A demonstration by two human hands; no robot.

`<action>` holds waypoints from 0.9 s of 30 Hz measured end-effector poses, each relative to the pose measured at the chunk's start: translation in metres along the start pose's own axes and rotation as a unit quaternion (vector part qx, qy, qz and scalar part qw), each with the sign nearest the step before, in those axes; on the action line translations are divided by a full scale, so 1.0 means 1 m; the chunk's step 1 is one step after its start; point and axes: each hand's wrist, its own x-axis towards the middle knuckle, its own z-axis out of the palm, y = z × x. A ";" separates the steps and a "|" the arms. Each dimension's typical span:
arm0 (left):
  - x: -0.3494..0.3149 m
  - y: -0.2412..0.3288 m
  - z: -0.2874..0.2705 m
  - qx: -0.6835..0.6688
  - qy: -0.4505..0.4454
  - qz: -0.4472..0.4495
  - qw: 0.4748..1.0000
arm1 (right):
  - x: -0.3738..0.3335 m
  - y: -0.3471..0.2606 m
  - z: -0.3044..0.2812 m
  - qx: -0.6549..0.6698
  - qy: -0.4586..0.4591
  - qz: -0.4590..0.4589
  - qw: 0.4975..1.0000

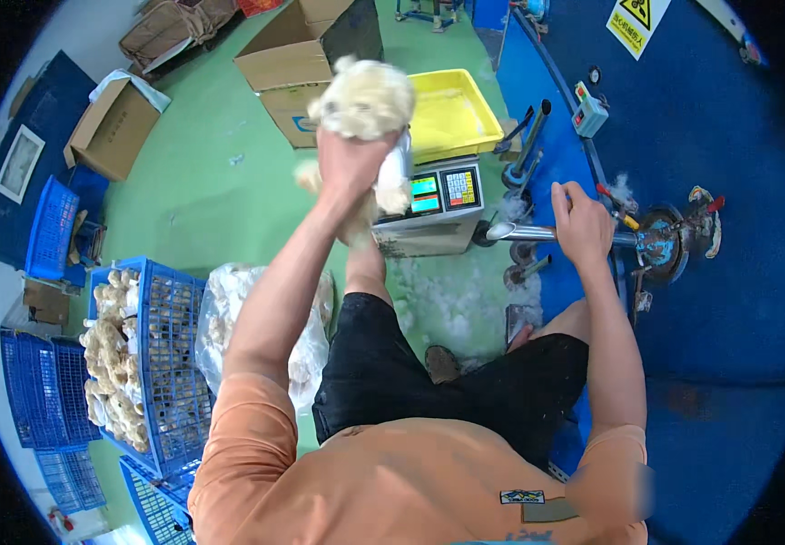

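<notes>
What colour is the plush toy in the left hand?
The plush toy is pale cream, with white on its body; head view shows it.

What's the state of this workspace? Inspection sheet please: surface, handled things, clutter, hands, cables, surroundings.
Surface: green floor; yellow tray atop a scale with lit display.
Handled things: cream plush toy, partly blurred; metal tube.
Clutter: white fluff scattered on the floor near the feet.
Hands: left hand grips the plush toy; right hand at the metal tube, grip unclear.
Cables: nothing clearly seen.
Surroundings: blue crate of plush toys, left; blue panel, right; open cardboard box ahead.
</notes>
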 end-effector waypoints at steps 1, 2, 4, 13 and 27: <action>-0.015 0.013 -0.009 0.002 0.002 0.000 1.000 | 0.001 0.001 0.000 -0.005 -0.001 -0.001 1.000; -0.029 0.025 -0.017 -0.162 0.018 -0.187 0.969 | 0.002 0.003 0.000 -0.011 -0.002 -0.001 1.000; -0.051 0.020 -0.029 -0.441 0.050 -0.385 0.809 | 0.002 0.001 0.000 -0.010 -0.007 -0.015 1.000; -0.132 -0.064 -0.071 -0.812 -0.186 -0.190 0.519 | 0.004 0.007 0.005 -0.035 -0.017 -0.014 0.999; -0.149 0.026 -0.072 -0.413 0.383 -0.420 0.712 | -0.165 -0.208 0.059 0.590 -0.407 0.098 0.690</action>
